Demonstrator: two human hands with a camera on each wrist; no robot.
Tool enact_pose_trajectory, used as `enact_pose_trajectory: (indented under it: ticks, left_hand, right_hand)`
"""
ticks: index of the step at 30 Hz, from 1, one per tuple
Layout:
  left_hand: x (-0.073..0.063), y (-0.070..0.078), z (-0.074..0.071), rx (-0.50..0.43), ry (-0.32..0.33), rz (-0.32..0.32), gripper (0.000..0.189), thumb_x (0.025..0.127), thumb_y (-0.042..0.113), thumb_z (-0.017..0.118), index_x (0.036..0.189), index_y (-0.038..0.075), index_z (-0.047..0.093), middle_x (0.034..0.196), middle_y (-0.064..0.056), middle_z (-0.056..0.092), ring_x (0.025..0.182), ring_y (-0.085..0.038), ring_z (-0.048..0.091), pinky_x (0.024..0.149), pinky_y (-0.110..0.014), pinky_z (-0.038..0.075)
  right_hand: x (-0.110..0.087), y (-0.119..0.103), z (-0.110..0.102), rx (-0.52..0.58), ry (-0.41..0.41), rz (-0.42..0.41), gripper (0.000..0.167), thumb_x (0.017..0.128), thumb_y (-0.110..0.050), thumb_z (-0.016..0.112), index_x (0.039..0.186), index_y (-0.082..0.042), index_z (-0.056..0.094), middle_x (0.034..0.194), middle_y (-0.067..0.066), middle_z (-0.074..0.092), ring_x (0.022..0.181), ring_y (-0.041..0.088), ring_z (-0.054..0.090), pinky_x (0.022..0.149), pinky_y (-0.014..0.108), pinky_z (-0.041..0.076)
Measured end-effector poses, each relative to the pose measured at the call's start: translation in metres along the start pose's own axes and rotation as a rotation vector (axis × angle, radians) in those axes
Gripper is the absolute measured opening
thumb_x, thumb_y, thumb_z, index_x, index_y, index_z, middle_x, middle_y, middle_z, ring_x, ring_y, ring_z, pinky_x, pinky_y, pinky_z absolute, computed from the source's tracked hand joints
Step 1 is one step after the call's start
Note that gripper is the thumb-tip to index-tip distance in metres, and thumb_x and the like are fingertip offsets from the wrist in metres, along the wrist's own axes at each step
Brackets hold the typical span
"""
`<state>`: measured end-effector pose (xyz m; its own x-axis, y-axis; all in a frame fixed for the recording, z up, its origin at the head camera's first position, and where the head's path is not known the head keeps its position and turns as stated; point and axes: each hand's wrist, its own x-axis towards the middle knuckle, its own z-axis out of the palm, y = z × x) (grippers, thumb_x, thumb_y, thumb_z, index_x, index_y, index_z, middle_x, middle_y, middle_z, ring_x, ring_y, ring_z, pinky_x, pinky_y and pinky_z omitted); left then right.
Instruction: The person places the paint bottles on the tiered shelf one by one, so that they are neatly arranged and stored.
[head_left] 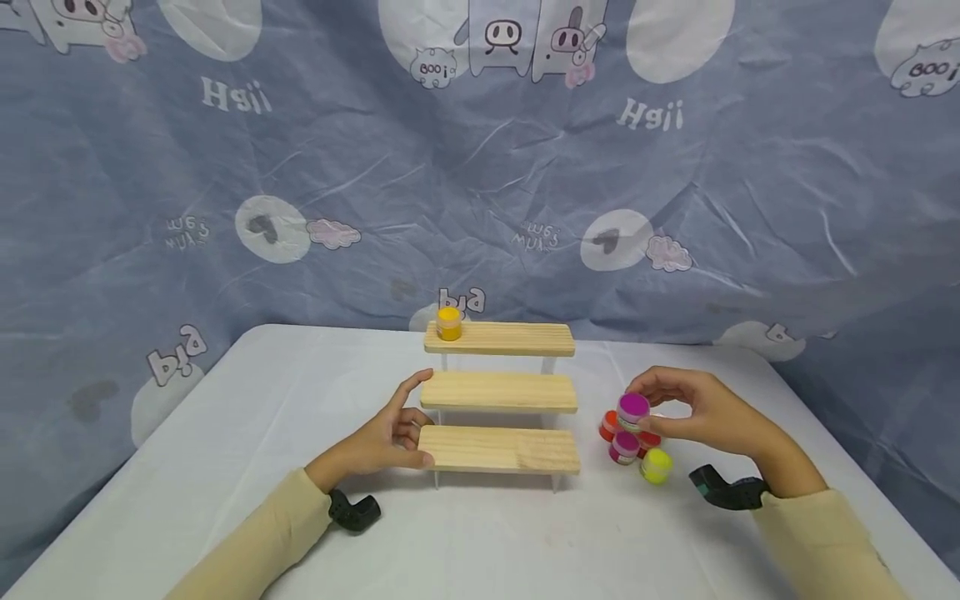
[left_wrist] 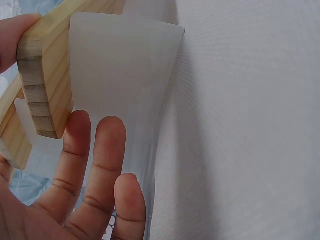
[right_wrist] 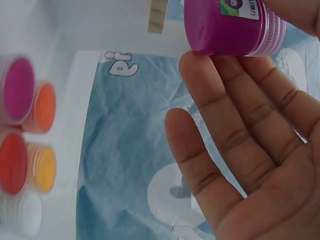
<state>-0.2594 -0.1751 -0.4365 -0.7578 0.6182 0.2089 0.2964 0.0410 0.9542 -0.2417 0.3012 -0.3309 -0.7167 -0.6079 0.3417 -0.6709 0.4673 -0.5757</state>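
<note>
With the right hand (head_left: 697, 408), pinching a purple jar (head_left: 633, 407) between thumb and fingers, over a small cluster to the right of a three-tiered wooden rack (head_left: 540, 396). Up close in the right wrist view, near the upper right corner: the jar's glossy purple end, a green-and-white label (right_wrist: 242, 10) and a clear ridged band (right_wrist: 270, 35), apart from blurred jars (right_wrist: 12, 162) at the left edge.

With the left hand (head_left: 382, 437), spread and touching the left end of the rack: thumb on the front plank (head_left: 495, 450), forefinger at the corner of the middle plank (head_left: 480, 390). From the left wrist, with other fingers apart and nearly straight beside a translucent support (left_wrist: 120, 65).

In the cluster, below and around the held jar: a lower purple jar (head_left: 625, 447), an orange-red jar (head_left: 609, 426) to the left, a red jar (head_left: 649, 443) partly covered by the right thumb, and, nearest the front, a yellow-green jar (head_left: 657, 465). On the top plank (head_left: 517, 337), near its left end: an orange-yellow jar (head_left: 449, 324), upright.

Beneath everything: a white bench (head_left: 525, 550). Behind: a creased blue-grey cloth (head_left: 450, 167) printed with pigs and lettering. At both wrists: black devices (head_left: 355, 512), beside pale yellow sleeves (head_left: 255, 542).
</note>
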Motion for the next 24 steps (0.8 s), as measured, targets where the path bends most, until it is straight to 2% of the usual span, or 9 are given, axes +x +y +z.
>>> enact_pose_trajectory:
  ticks: [5,16,24]
  left_hand:
    - [0.000,-0.001,0.000,-0.001,-0.005,0.001,0.122,0.089,0.010,0.088,0.173,0.016,0.000,0.111,-0.013,0.066,0.084,-0.014,0.060,0.077,-0.025,0.051]
    - [0.001,-0.002,0.001,-0.003,0.000,-0.007,0.121,0.089,0.010,0.088,0.173,0.016,0.001,0.112,-0.011,0.067,0.084,-0.013,0.059,0.077,-0.025,0.051]
    - [0.000,-0.002,0.001,0.007,-0.001,0.008,0.120,0.089,0.009,0.087,0.173,0.014,0.001,0.111,-0.012,0.066,0.084,-0.016,0.057,0.077,-0.024,0.049]
  right_hand:
    - [0.016,-0.006,0.007,0.003,0.015,-0.028,0.031,0.090,0.001,0.085,0.116,-0.011,0.075,0.108,-0.007,0.075,0.097,0.010,0.072,0.092,0.022,0.055]
    - [0.054,-0.018,0.022,0.003,0.063,-0.014,0.026,0.091,-0.004,0.086,0.115,-0.009,0.076,0.105,-0.007,0.076,0.094,0.011,0.073,0.092,0.024,0.057]
    - [0.079,-0.024,0.029,-0.014,0.120,-0.069,0.029,0.091,-0.004,0.086,0.118,-0.010,0.077,0.106,-0.005,0.077,0.091,0.011,0.071,0.085,0.027,0.057]
